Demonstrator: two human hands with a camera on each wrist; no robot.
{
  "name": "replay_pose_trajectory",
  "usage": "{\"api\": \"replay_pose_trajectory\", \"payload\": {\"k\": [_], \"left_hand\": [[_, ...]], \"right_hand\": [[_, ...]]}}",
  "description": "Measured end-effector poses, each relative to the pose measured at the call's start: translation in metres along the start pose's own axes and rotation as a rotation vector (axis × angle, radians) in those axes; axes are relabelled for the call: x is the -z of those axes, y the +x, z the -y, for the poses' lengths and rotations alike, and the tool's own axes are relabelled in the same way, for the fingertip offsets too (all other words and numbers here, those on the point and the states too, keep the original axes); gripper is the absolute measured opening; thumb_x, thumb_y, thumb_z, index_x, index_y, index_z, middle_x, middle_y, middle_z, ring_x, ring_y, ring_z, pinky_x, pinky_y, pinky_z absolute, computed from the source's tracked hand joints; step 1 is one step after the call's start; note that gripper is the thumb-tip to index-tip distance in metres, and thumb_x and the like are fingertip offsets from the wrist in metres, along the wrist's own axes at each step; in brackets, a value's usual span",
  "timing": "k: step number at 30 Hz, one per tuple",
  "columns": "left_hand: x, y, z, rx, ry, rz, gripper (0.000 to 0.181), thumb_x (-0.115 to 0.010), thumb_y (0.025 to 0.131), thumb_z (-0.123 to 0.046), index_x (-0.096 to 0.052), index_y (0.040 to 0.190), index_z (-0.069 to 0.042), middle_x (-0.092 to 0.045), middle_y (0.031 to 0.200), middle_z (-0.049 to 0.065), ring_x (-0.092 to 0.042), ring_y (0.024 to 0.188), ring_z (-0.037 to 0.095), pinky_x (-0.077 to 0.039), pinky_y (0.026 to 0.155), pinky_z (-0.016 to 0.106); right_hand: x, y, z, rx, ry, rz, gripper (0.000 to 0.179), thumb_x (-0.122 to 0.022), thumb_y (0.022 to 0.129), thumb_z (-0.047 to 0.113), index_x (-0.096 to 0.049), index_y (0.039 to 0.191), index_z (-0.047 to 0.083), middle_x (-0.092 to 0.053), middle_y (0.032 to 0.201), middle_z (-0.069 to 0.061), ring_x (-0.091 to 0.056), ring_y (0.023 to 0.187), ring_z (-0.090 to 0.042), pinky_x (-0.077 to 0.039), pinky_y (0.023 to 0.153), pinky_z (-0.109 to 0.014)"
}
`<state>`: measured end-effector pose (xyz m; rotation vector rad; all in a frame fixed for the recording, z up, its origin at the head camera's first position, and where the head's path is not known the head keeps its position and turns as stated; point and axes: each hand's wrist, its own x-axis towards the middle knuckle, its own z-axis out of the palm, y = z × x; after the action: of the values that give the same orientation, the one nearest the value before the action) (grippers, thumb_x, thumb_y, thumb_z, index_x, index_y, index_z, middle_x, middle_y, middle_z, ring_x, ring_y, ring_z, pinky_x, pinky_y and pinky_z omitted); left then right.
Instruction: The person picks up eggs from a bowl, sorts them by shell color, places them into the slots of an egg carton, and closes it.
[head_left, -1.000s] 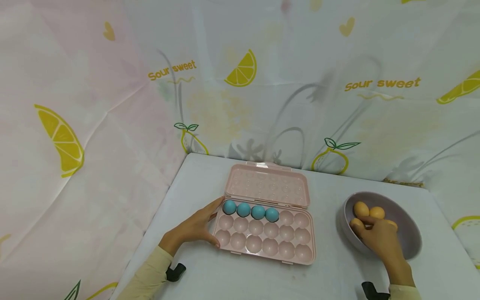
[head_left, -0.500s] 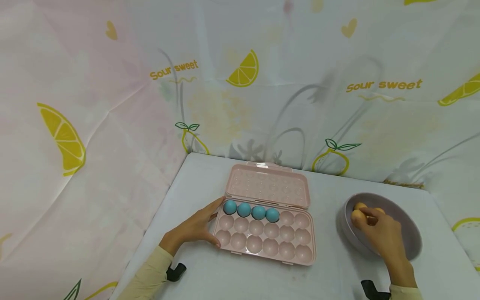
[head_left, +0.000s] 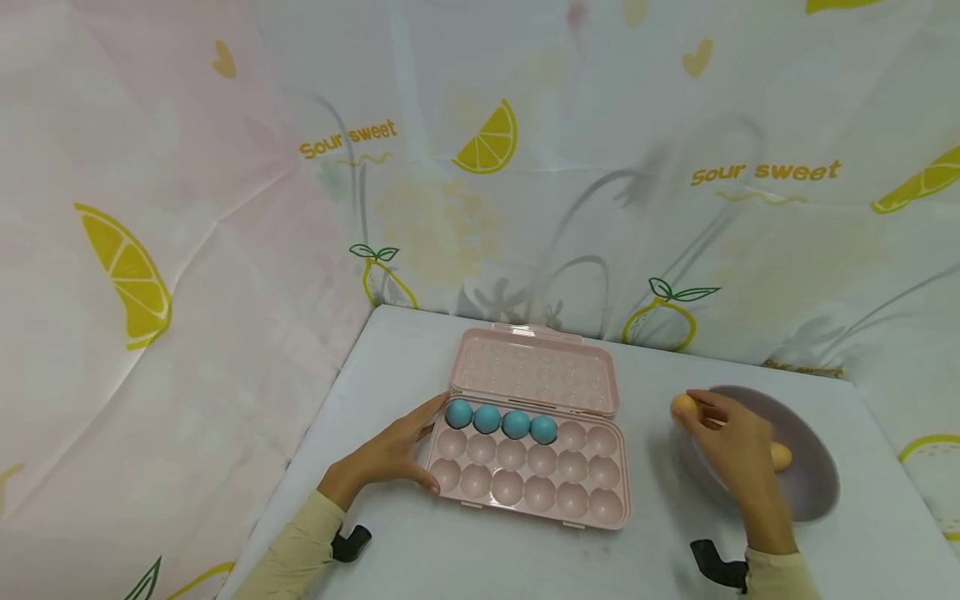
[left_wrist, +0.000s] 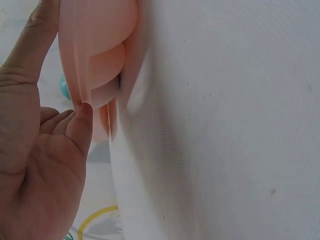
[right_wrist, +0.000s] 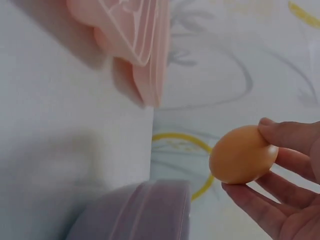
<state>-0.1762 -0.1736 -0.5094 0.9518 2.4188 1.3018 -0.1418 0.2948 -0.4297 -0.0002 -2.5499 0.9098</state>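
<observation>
My right hand (head_left: 738,454) pinches an orange-brown egg (right_wrist: 243,155) between thumb and fingertips, just over the left rim of the greyish-mauve bowl (head_left: 813,483). Another egg (head_left: 781,456) shows inside the bowl, partly behind the hand. A pink egg box (head_left: 510,487) lies with its lid (head_left: 536,367) folded back. Blue eggs (head_left: 487,418) fill several cups of its back row from the left; the other cups are bare. My left hand (head_left: 390,454) holds the box's left end, thumb at the near corner and index finger at the far one.
The white tabletop (head_left: 480,554) runs between box and bowl and out to the sides. Behind and to the left hangs a pale cloth (head_left: 555,200) printed with lemons and lettering. Each wrist carries a black mount (head_left: 720,567).
My right hand has lifted an egg out of the bowl and moved left and up to the rim. My left hand and the egg box have stayed put.
</observation>
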Motion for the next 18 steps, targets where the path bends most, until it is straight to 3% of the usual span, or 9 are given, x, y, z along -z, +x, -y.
{"api": "replay_pose_trajectory", "payload": {"k": [3, 6, 9, 14, 18], "left_hand": [[0.003, -0.001, -0.013, -0.008, -0.026, -0.001, 0.134, -0.097, 0.052, -0.015, -0.01, 0.153, 0.006, -0.015, 0.158, 0.024, -0.02, 0.144, 0.036, -0.036, 0.109, 0.045], [0.004, -0.002, -0.017, -0.002, -0.04, 0.001, 0.133, -0.096, 0.052, -0.013, -0.011, 0.152, 0.007, -0.015, 0.158, 0.025, -0.02, 0.144, 0.038, -0.035, 0.108, 0.046], [0.001, -0.002, -0.009, 0.005, -0.02, 0.003, 0.135, -0.096, 0.053, -0.019, -0.01, 0.154, 0.003, -0.015, 0.159, 0.021, -0.02, 0.145, 0.035, -0.036, 0.109, 0.044], [-0.001, 0.0, 0.01, 0.022, -0.001, 0.016, 0.139, -0.095, 0.052, -0.032, -0.009, 0.156, -0.004, -0.014, 0.162, 0.011, -0.019, 0.146, 0.024, -0.037, 0.11, 0.034], [-0.001, 0.001, 0.015, 0.02, -0.022, 0.025, 0.139, -0.095, 0.052, -0.035, -0.009, 0.156, -0.005, -0.013, 0.162, 0.01, -0.019, 0.146, 0.022, -0.037, 0.11, 0.032]], "right_hand": [[-0.01, 0.001, 0.006, 0.034, 0.057, -0.011, 0.031, -0.08, 0.08, 0.009, -0.073, 0.108, -0.002, -0.071, 0.097, -0.02, -0.07, 0.08, -0.012, -0.045, 0.067, 0.001], [-0.023, 0.002, 0.014, 0.06, 0.104, 0.004, 0.029, -0.079, 0.08, 0.005, -0.072, 0.107, -0.004, -0.071, 0.101, -0.02, -0.071, 0.085, -0.023, -0.05, 0.07, -0.003], [-0.036, 0.002, 0.024, 0.079, 0.155, 0.021, 0.029, -0.079, 0.08, 0.003, -0.071, 0.107, -0.005, -0.071, 0.101, -0.02, -0.07, 0.086, -0.035, -0.055, 0.071, -0.013], [-0.057, 0.004, 0.041, 0.081, 0.226, 0.059, 0.032, -0.08, 0.081, 0.008, -0.071, 0.109, -0.003, -0.071, 0.105, -0.016, -0.07, 0.089, -0.03, -0.059, 0.073, -0.03], [-0.071, 0.005, 0.054, 0.094, 0.252, 0.086, 0.032, -0.08, 0.081, 0.01, -0.071, 0.11, -0.001, -0.071, 0.105, -0.015, -0.071, 0.089, -0.028, -0.06, 0.074, -0.034]]}}
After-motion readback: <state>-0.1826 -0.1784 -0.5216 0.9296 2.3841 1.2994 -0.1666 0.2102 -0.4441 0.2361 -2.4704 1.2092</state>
